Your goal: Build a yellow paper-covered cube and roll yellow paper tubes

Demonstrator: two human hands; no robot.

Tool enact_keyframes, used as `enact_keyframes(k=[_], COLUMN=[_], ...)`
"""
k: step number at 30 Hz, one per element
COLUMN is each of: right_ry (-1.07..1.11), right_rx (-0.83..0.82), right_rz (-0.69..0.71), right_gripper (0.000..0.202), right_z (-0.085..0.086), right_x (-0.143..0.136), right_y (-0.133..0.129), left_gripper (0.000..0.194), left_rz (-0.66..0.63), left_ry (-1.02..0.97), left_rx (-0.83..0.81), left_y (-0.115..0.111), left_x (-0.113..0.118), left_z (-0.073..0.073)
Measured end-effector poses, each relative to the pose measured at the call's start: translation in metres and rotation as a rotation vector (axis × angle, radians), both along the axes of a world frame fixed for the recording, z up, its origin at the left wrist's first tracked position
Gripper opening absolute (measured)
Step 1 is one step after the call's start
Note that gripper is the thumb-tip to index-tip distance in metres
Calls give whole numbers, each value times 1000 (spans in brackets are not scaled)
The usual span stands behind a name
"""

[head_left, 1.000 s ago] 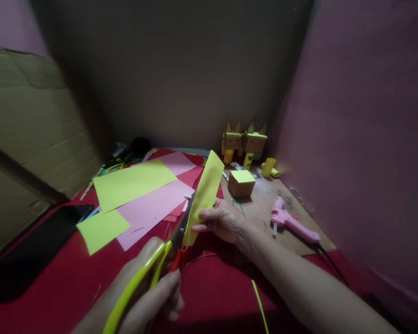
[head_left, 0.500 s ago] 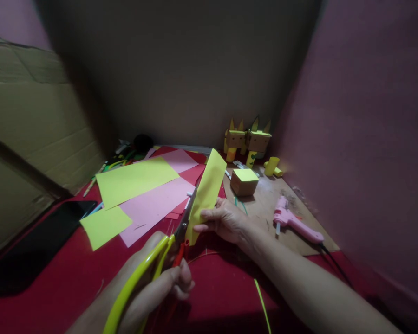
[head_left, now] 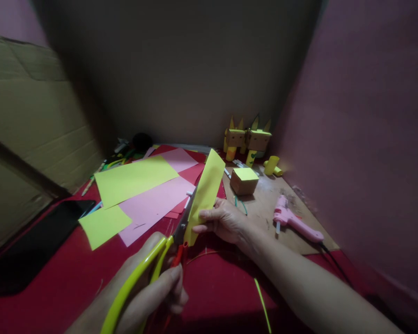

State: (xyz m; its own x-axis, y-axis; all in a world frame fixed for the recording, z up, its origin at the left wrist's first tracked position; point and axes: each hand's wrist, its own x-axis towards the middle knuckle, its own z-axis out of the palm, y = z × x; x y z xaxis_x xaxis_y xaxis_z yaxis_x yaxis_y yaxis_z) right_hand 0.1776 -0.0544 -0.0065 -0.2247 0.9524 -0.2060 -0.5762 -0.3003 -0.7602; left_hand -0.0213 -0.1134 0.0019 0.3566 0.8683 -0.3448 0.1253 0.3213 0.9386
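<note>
My left hand is closed round the handles of a pair of scissors, one grip bright yellow and another part red. The dark blades point away from me and lie along the left edge of a yellow paper strip. Part of the blades is hidden by the strip. My right hand pinches that strip near its lower end, thumb in front, holding it raised and tilted above the table. A thin yellow paper offcut lies below my right forearm.
Yellow paper, pink paper and red sheets overlap at left, beside a black phone-like slab. At right, a pink glue gun and small box rest on brown board. Cardboard figures stand behind; walls enclose both sides.
The fingers of my left hand on the red part have shifted slightly left, toward the yellow grip. The paper strip and my right hand have hardly moved.
</note>
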Motion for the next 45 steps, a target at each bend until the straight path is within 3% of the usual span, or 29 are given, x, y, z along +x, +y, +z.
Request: enact_keyframes(k=[4,7,10,13,19,25,37,45], right_ry=[28,121,229,262,242,178,182,191], right_rx=[22,18,-59,-120,-191,-244,-186,-182], right_rz=[51,64,-54,-130,-222,-270,-245,-241], right_gripper=[40,42,43,38,21,11,23,25], right_z=[1,2,1,3,13,18,13,14], right_x=[3,11,20,24,16,10,13,13], right_y=[-1,1,6,10,6,4,5,5], left_gripper=[50,37,28,33,20,18,26,46], left_rz=[-83,-120,-109,-132,-225,-214,-173,-158], left_ry=[-20,-74,-94,-105,-117,-104,-49,-46], left_rx=[6,-11,13,17,-16,-48,-46,-52], left_y=[3,6,6,2,-3,5,4,-1], left_x=[-11,-24,-33,-34,-21,-10,-6,-8], left_z=[-15,-21,-13,-2,7,11,4,-6])
